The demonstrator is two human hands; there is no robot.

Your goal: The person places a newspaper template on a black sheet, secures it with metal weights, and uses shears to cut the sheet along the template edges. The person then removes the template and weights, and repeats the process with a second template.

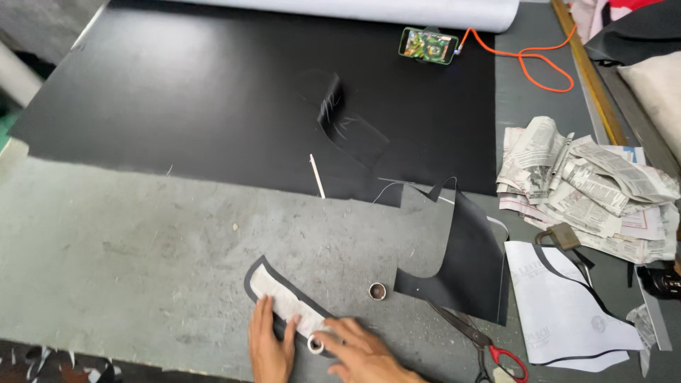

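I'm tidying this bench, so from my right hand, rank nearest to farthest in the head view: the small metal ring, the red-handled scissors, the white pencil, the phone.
From the right hand:
1. Small metal ring, just above it.
2. Red-handled scissors, to the right on the table.
3. White pencil, farther up on the black sheet's edge.
4. Phone, at the far edge, top.

Soft, even light from above puts a pale sheen on the black sheet point(213, 92), shadows stay faint, and the edges look slightly bent.
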